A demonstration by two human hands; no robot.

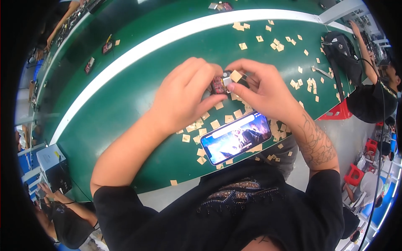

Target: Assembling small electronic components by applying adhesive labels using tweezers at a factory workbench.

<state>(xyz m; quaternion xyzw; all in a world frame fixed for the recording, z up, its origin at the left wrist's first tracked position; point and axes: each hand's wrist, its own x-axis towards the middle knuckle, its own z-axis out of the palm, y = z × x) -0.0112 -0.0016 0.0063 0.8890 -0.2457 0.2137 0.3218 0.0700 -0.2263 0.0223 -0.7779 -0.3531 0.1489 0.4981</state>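
Note:
Over the green table, my left hand (184,90) is closed round a small device (218,85) with a red and black patterned face and a silver-white part at its right side. My right hand (261,85) meets it from the right, thumb and fingers pinched at a small tan square (236,76) beside the silver part. The fingers partly hide the device. Just below both hands a phone (236,138) lies screen up, showing a bright picture. Many tan squares (215,124) lie round and under the phone.
More tan squares (277,45) are scattered at the right, near a metal hand tool (322,72) and a black bag (341,48). A white rail (167,30) crosses the table; small devices (107,45) lie beyond it. A red stool (337,112) stands right. Other people work on both sides.

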